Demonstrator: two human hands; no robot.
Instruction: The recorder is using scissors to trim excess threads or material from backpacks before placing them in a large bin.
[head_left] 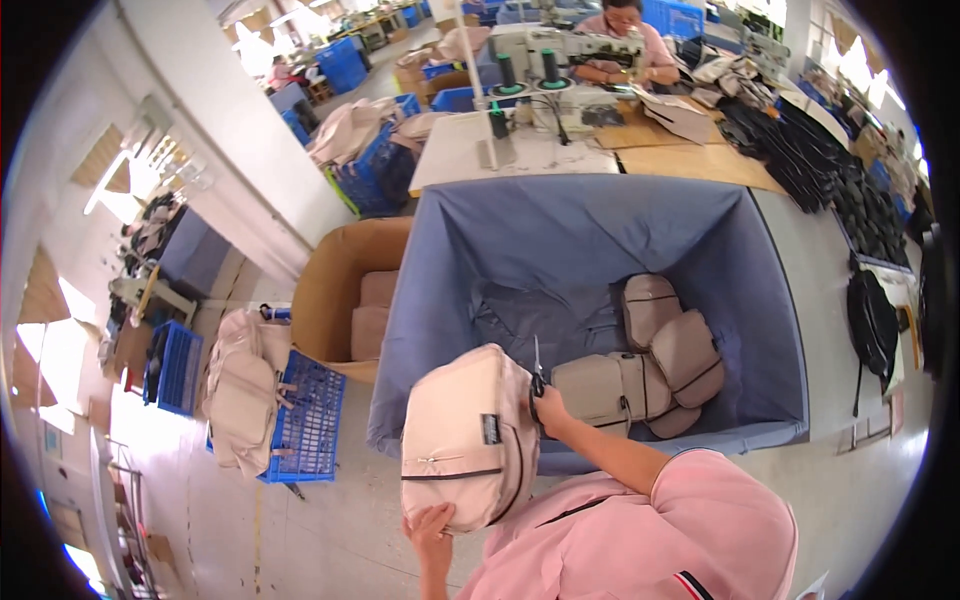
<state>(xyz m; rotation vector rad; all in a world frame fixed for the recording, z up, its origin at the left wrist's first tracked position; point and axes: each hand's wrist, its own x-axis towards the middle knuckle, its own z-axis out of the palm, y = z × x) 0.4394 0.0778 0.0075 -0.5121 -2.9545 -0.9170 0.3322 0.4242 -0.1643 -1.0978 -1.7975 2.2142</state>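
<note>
A beige backpack [455, 430] with a dark zip line and a small black label is held up in front of me, at the near left edge of a large blue-grey fabric-lined bin [590, 215]. My left hand [432, 524] grips its lower end, fingers on the front and edge. At the pack's right side, my right hand [550, 410] is closed round a pair of black-handled scissors [537, 375], blades pointing up and away. Inside the bin, several similar beige backpacks [598, 388] lie in a heap on the right.
Left of the bin stand a brown round-cornered container [325, 270] with beige pieces and a blue crate [310, 420] with beige bags [243, 390]. Beyond it, a person [650, 55] sits at a sewing machine table [450, 155]. Black pieces [790, 150] are piled far right.
</note>
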